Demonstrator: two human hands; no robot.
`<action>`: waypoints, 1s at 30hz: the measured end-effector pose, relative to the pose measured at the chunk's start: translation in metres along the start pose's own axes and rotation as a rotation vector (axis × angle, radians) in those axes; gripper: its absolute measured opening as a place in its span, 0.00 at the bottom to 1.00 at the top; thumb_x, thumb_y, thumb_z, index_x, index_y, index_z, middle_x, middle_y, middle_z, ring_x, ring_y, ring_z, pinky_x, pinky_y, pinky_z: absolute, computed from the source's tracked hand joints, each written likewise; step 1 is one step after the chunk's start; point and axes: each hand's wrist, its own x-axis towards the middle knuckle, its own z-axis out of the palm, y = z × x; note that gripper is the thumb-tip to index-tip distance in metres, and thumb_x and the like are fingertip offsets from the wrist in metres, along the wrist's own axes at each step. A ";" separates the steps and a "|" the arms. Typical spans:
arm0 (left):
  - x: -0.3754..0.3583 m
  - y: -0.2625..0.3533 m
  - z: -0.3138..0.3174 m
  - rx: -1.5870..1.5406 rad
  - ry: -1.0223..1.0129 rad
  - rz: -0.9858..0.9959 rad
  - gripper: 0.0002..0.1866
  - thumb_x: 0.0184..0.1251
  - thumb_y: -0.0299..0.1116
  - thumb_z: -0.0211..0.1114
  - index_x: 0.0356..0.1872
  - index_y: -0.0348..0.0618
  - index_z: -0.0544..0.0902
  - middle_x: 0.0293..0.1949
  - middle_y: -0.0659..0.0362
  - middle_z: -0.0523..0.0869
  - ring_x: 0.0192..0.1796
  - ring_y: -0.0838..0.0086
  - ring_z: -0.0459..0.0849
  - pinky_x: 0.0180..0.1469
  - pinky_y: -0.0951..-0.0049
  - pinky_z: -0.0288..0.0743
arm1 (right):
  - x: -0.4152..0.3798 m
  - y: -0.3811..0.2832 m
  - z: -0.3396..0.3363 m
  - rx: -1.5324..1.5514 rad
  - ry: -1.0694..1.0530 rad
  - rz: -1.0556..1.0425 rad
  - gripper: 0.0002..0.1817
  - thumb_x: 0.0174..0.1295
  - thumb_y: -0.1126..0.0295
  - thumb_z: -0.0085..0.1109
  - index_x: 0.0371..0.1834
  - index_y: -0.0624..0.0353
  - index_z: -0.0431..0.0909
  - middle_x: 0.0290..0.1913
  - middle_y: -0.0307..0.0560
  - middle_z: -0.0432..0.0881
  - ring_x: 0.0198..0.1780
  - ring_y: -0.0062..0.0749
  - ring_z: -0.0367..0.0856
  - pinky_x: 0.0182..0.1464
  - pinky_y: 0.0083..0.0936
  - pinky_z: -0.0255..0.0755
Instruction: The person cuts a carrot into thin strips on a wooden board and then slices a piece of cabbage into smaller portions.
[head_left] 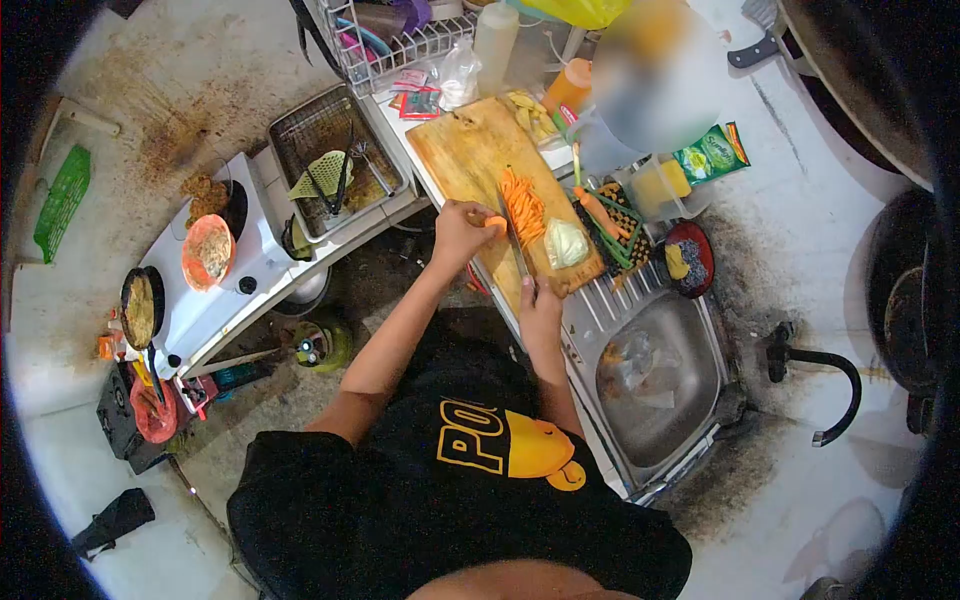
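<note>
My left hand [463, 236] is closed on a piece of carrot [495, 225] at the near edge of the wooden cutting board [455, 150]. A knife [517, 250] is gripped by its handle in my right hand [541, 308], its blade lying between the carrot piece and a pile of carrot strips [523, 208]. Right of the strips, a pale chunk of cabbage [567, 244] rests on the board. Beyond the board's right side, whole carrots [597, 212] lie in a dark basket with green beans [622, 255] about them.
A steel sink [660, 400] with plastic bags inside stands to my right, under a black faucet [850, 390]. On the left are a white stove [235, 255], a strainer tray [385, 150] and a frying pan [142, 305]. A green gas cylinder [325, 345] is below.
</note>
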 end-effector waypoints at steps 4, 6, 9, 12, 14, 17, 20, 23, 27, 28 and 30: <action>0.000 0.008 0.000 0.058 0.046 -0.045 0.19 0.42 0.43 0.82 0.36 0.47 0.91 0.38 0.46 0.84 0.44 0.56 0.85 0.49 0.63 0.79 | 0.008 -0.007 -0.008 -0.076 -0.104 0.004 0.26 0.75 0.55 0.45 0.43 0.73 0.79 0.35 0.75 0.80 0.41 0.72 0.79 0.46 0.55 0.71; 0.000 0.002 0.002 0.063 0.043 -0.050 0.19 0.43 0.44 0.82 0.36 0.47 0.91 0.38 0.46 0.84 0.44 0.57 0.85 0.49 0.63 0.79 | 0.009 -0.018 -0.013 -0.088 -0.104 0.002 0.27 0.75 0.54 0.44 0.40 0.73 0.79 0.34 0.75 0.80 0.40 0.72 0.79 0.46 0.55 0.71; 0.003 -0.012 0.007 -0.050 0.016 -0.096 0.19 0.43 0.45 0.82 0.35 0.46 0.91 0.38 0.47 0.84 0.43 0.56 0.85 0.50 0.63 0.78 | 0.009 -0.036 -0.013 -0.088 -0.038 -0.009 0.26 0.75 0.55 0.44 0.40 0.73 0.79 0.34 0.75 0.80 0.40 0.71 0.79 0.45 0.55 0.70; 0.002 -0.007 0.004 -0.022 0.027 -0.086 0.19 0.42 0.43 0.82 0.35 0.45 0.91 0.38 0.47 0.84 0.43 0.56 0.85 0.49 0.63 0.78 | 0.014 -0.040 -0.006 -0.058 -0.026 -0.035 0.26 0.76 0.55 0.43 0.38 0.72 0.79 0.33 0.75 0.80 0.39 0.70 0.80 0.44 0.55 0.71; 0.001 -0.004 0.001 -0.031 0.039 -0.047 0.18 0.41 0.40 0.82 0.34 0.45 0.90 0.37 0.47 0.83 0.44 0.57 0.85 0.48 0.64 0.78 | 0.019 -0.032 0.005 -0.133 0.022 -0.100 0.27 0.76 0.55 0.41 0.39 0.72 0.79 0.32 0.75 0.80 0.38 0.70 0.80 0.42 0.55 0.71; 0.001 0.005 -0.004 -0.109 0.002 -0.080 0.16 0.39 0.36 0.81 0.31 0.42 0.89 0.34 0.48 0.83 0.46 0.56 0.80 0.49 0.61 0.77 | 0.017 -0.035 0.009 -0.159 -0.014 -0.047 0.27 0.77 0.54 0.40 0.40 0.71 0.79 0.31 0.74 0.81 0.37 0.70 0.81 0.42 0.57 0.72; 0.000 0.003 0.002 -0.077 0.064 -0.067 0.15 0.39 0.35 0.81 0.31 0.41 0.89 0.32 0.48 0.84 0.46 0.56 0.80 0.48 0.60 0.77 | 0.016 -0.041 0.014 -0.225 -0.012 -0.011 0.27 0.77 0.57 0.41 0.37 0.73 0.80 0.30 0.72 0.80 0.35 0.69 0.79 0.40 0.53 0.70; 0.000 0.003 0.000 -0.065 0.047 -0.059 0.16 0.39 0.35 0.82 0.31 0.41 0.89 0.34 0.49 0.83 0.45 0.57 0.80 0.48 0.61 0.77 | 0.019 -0.045 0.011 -0.212 -0.046 0.017 0.28 0.77 0.56 0.40 0.36 0.74 0.79 0.30 0.72 0.80 0.35 0.70 0.79 0.40 0.54 0.70; -0.001 -0.001 0.007 -0.112 0.077 -0.108 0.16 0.38 0.33 0.83 0.31 0.40 0.89 0.36 0.50 0.81 0.43 0.58 0.82 0.47 0.63 0.77 | 0.026 -0.044 0.008 -0.252 -0.053 -0.029 0.28 0.77 0.56 0.40 0.36 0.74 0.79 0.32 0.73 0.80 0.36 0.70 0.79 0.40 0.55 0.69; -0.001 -0.004 0.009 -0.143 0.077 -0.119 0.17 0.38 0.33 0.83 0.31 0.40 0.89 0.37 0.50 0.81 0.41 0.59 0.83 0.45 0.64 0.78 | 0.028 -0.048 0.007 -0.275 -0.074 -0.014 0.29 0.77 0.54 0.40 0.34 0.73 0.80 0.33 0.74 0.81 0.37 0.70 0.80 0.41 0.56 0.71; -0.001 -0.005 0.010 -0.175 0.083 -0.135 0.17 0.38 0.32 0.84 0.32 0.39 0.89 0.37 0.51 0.80 0.39 0.60 0.84 0.43 0.66 0.79 | 0.032 -0.052 0.007 -0.300 -0.100 -0.004 0.30 0.77 0.53 0.40 0.32 0.72 0.81 0.33 0.74 0.81 0.39 0.70 0.81 0.42 0.57 0.73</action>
